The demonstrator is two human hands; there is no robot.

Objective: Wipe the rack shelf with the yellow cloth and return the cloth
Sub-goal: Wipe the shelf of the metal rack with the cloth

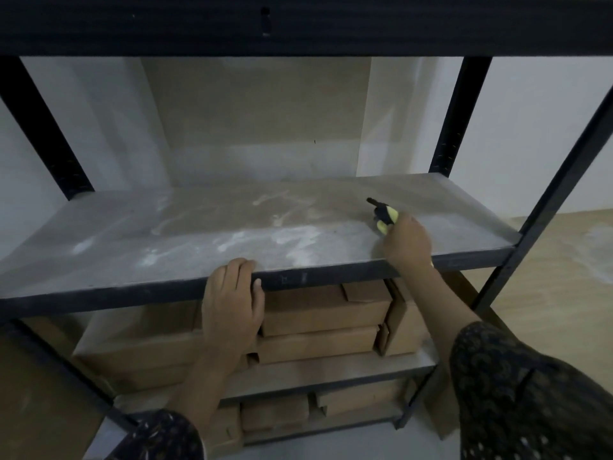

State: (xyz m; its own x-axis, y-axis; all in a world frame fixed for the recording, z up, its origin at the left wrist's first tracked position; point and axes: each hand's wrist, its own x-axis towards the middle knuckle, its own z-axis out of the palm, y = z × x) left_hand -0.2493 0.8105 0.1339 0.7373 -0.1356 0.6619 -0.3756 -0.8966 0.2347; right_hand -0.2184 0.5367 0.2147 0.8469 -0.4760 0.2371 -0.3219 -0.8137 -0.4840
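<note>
Clutches the yellow cloth [388,216] in the right grip [409,242], fingers curled round it, with a yellow fold and a dark strip poking out on the far side. Keeps it low on the right part of the rack shelf [199,240], a little in from the near edge; contact with the board not plain.

Hooks the left grip [232,300] over the near edge of the same shelf, left of the middle: fingers curled onto the top, thumb pressed against the dark front rail.

Across the middle of the grey board, white smears [292,235] and dusty streaks. Below, cardboard boxes [326,310] stacked on the lower shelf [331,371], more of them one level down. At the far right corner, a black upright [459,114] against a pale wall. To the right, wooden floor [564,293]. At the near right, a dark patterned sleeve [530,400].
</note>
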